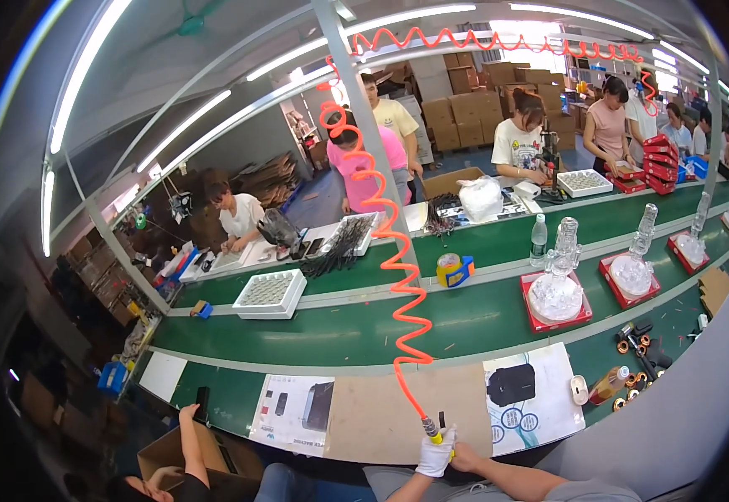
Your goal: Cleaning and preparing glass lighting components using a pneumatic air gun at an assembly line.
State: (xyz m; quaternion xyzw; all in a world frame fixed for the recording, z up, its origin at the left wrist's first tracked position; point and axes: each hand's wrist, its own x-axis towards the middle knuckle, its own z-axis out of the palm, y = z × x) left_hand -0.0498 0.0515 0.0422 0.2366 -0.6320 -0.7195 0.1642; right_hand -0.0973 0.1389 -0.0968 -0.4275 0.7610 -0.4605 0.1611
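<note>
My left hand [436, 456], in a white glove, is closed round a yellow air tool [436, 437] just beyond the near table edge. A metal coupling joins the tool to an orange coiled hose [406, 322] that hangs from above. Bare and close against the glove, my right hand [466, 458] has its fingers curled at the tool's lower yellow part; the glove partly hides them. Beneath the tool lies a brown cardboard sheet [390, 402], flanked by a printed white sheet [289, 410] at left and another printed sheet [540, 410] at right.
Beyond runs a green conveyor [364, 330] carrying clear-plastic assemblies on red trays [555, 322]. A bottle [609, 385] and motor-like parts [645, 356] stand at right. A white tray [270, 294] and tape dispenser [454, 270] sit farther back. A co-worker's arm [190, 443] reaches over at left.
</note>
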